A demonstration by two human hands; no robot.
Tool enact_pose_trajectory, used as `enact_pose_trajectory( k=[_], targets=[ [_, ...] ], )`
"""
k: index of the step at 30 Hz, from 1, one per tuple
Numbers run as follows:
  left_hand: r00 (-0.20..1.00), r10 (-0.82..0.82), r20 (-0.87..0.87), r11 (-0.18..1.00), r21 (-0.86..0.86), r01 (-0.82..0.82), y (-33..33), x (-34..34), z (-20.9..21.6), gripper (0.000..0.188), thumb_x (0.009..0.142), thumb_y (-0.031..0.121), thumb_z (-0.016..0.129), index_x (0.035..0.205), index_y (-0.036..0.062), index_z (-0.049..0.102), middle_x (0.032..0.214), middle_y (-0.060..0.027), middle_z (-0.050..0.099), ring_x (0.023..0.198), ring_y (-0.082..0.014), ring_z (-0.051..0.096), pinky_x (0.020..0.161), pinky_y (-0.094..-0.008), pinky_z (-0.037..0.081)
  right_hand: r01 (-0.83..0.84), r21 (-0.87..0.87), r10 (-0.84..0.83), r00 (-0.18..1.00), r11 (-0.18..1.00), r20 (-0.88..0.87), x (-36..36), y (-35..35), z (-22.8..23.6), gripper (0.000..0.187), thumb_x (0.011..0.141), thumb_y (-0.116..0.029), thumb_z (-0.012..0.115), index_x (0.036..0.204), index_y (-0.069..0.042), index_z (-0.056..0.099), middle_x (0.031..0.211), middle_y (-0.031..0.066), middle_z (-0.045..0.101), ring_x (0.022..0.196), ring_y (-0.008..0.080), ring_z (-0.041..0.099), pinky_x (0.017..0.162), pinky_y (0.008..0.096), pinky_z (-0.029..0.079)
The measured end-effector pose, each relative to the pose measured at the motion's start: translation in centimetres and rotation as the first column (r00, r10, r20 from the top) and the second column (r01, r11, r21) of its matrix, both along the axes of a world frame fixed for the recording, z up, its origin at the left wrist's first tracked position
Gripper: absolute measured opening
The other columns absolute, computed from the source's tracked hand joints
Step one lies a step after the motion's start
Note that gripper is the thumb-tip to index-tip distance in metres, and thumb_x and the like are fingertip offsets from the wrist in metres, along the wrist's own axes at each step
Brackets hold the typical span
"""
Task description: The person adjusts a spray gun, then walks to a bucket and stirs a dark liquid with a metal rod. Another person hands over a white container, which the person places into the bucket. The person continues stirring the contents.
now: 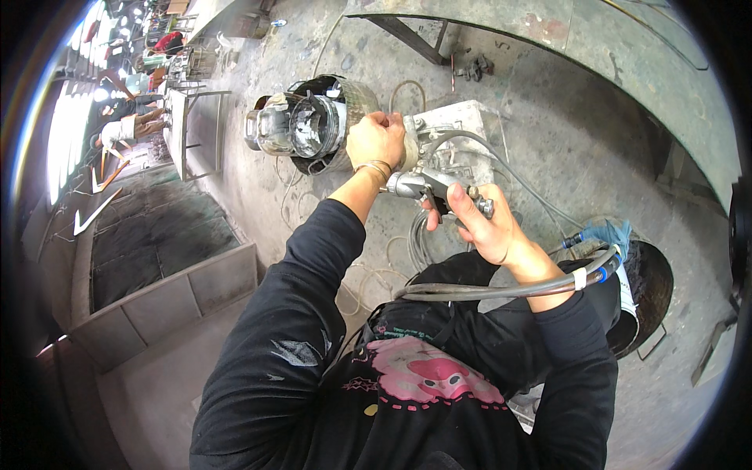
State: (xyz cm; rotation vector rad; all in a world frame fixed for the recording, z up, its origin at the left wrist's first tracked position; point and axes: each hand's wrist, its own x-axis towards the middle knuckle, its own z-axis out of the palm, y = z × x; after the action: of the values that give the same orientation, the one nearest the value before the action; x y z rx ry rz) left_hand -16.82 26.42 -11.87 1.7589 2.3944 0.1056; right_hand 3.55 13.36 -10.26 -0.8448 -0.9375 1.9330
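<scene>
A silver spray gun (409, 186) lies across my right hand (495, 227), its nose pointing left and its knobbed rear end near my thumb. The right hand's fingers are wrapped round it. Just beyond the gun, my left hand (376, 145) is closed, knuckles up, next to a pale rounded part (410, 141). What its fingers grip is hidden beneath them. To the left of that hand stands a large drum (362, 98) with paint-stained metal pots (315, 125) in it. Hoses (501, 291) bundled with pale and blue bands run over my right wrist.
Behind my hands stands a paint-spattered pale block with fittings (462, 125). A dark bucket (654, 290) with a blue cloth (609, 233) is at the right. A long workbench (533, 27) spans the upper right. Hoses lie on the floor. People (133, 125) stand far left.
</scene>
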Motion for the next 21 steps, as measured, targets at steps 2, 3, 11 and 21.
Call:
enact_pose_trajectory(
  k=[2, 3, 11, 21],
  targets=[
    [1.000, 0.000, -0.002, 1.000, 0.000, 0.000, 0.1, -0.1, -0.1, 0.039, 0.089, 0.044, 0.066, 0.088, 0.0072, 0.078, 0.088, -0.0211, 0.075, 0.090, -0.0412, 0.074, 0.085, -0.0462, 0.057, 0.021, -0.002, -0.020, 0.999, 1.000, 0.027, 0.1, -0.3, -0.1, 0.063, 0.104, -0.061, 0.053, 0.103, -0.001, 0.074, 0.081, 0.0016, 0.072, 0.064, 0.0053, 0.048, 0.060, 0.0238, 0.036],
    [1.000, 0.002, 0.000, 1.000, -0.004, -0.002, 0.1, -0.2, -0.2, 0.039, 0.089, 0.044, 0.065, 0.088, 0.0073, 0.078, 0.088, -0.0211, 0.075, 0.090, -0.0413, 0.074, 0.085, -0.0463, 0.057, 0.036, -0.010, -0.035, 0.998, 0.999, 0.052, 0.3, -0.4, -0.2, 0.062, 0.103, -0.060, 0.056, 0.095, -0.001, 0.075, 0.079, 0.0029, 0.071, 0.072, 0.0084, 0.055, 0.070, 0.0270, 0.042],
    [0.999, 0.000, 0.032, 1.000, 0.020, -0.001, -0.2, -0.6, -0.5, 0.039, 0.090, 0.045, 0.065, 0.091, 0.0090, 0.080, 0.093, -0.0209, 0.076, 0.092, -0.0409, 0.074, 0.085, -0.0486, 0.058, 0.174, 0.013, -0.166, 0.906, 0.985, 0.389, 2.6, -1.4, -1.5, 0.052, 0.106, -0.050, 0.058, 0.102, -0.001, 0.075, 0.081, 0.0018, 0.072, 0.074, 0.0106, 0.060, 0.070, 0.0268, 0.047],
    [0.990, 0.056, 0.128, 0.996, -0.074, -0.047, -0.6, -0.3, 2.2, 0.037, 0.091, 0.044, 0.065, 0.099, 0.0120, 0.082, 0.097, -0.0213, 0.076, 0.096, -0.0401, 0.074, 0.090, -0.0476, 0.058, 0.692, -0.071, -0.568, 0.642, 0.718, 0.516, 11.2, -0.3, 0.7, 0.048, 0.102, -0.052, 0.064, 0.096, -0.005, 0.068, 0.076, 0.0049, 0.067, 0.039, 0.0076, 0.040, 0.037, 0.0247, 0.030]
  ],
)
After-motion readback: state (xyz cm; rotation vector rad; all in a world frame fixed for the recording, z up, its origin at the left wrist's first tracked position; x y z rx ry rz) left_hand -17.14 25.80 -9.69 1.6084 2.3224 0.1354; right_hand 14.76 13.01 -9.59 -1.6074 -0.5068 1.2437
